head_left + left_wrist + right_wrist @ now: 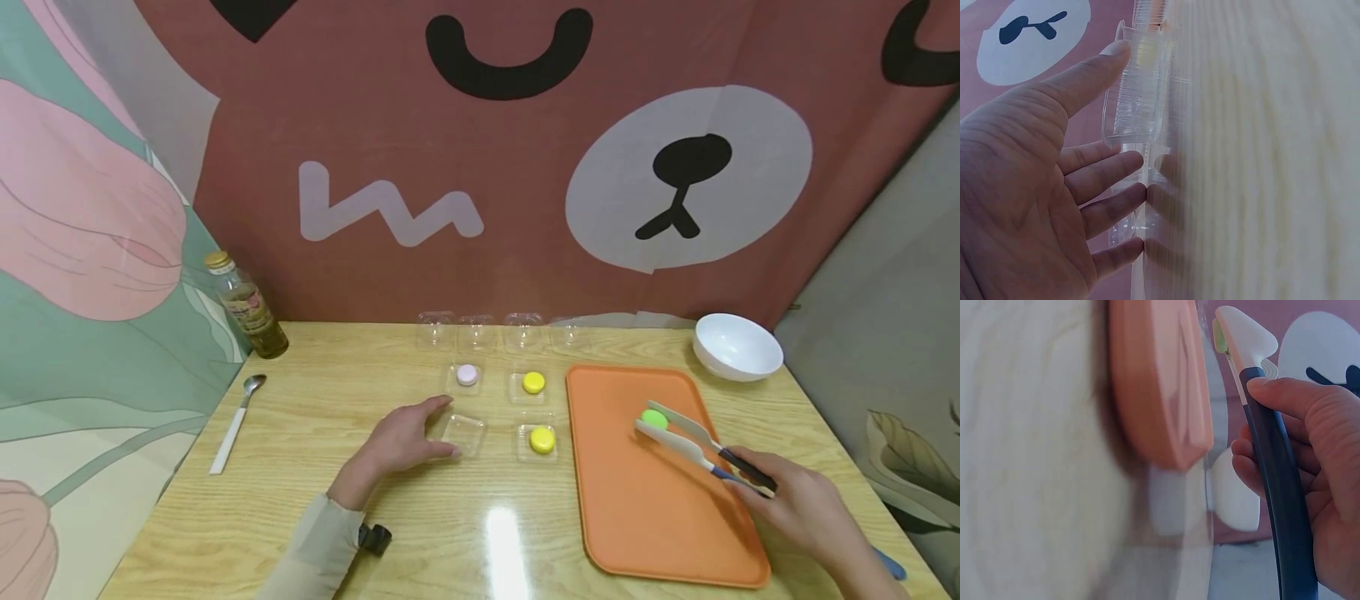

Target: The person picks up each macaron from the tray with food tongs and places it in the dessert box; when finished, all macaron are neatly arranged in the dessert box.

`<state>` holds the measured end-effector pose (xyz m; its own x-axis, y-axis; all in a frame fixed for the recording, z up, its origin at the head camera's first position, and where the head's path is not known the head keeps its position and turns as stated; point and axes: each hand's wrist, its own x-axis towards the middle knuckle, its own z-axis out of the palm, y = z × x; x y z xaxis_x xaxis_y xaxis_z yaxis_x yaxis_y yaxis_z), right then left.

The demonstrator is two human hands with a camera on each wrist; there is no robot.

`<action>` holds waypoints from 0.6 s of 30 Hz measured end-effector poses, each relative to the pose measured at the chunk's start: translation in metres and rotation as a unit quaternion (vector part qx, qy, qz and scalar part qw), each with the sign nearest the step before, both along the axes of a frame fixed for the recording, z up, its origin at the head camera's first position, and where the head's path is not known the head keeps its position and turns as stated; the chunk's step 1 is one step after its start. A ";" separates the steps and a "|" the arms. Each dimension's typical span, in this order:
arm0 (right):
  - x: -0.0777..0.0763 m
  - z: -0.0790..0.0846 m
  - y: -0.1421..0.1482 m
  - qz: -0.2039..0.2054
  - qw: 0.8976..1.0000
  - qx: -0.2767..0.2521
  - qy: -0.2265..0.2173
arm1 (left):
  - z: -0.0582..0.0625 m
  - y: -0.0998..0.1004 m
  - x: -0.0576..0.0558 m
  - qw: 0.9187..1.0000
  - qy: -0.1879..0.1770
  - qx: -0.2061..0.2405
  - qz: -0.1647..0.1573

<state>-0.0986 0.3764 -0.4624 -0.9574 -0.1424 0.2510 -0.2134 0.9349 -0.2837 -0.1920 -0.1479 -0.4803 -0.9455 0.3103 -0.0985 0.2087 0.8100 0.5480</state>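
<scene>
Right grip (pixel 808 507) holds tongs (pixel 675 442) around a green macaron (pixel 654 418), best squeezed lightly; left grip (pixel 401 437), spread wide, should steady the empty box (pixel 464 434).

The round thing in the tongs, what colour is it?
The round thing is bright green, clearest in the head view.

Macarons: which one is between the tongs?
The green one, between the tongs; the lilac one and two yellow ones sit in clear boxes.

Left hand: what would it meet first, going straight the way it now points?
The left hand would probably meet the empty clear container just ahead; whether they touch now is unclear.
</scene>
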 end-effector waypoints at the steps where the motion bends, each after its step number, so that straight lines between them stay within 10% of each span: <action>1: -0.002 0.001 -0.002 0.005 1.000 0.000 0.004 | 0.000 0.000 0.000 1.000 0.000 0.000 0.000; 18: -0.042 0.029 -0.066 0.102 0.993 -0.020 0.049 | 0.004 0.003 0.002 1.000 0.000 -0.008 0.009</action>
<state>-0.1407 0.3100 -0.4338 -0.8801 -0.3194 0.3512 -0.4262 0.8574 -0.2883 -0.1900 -0.1448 -0.4761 -0.9511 0.2911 -0.1032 0.1936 0.8222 0.5353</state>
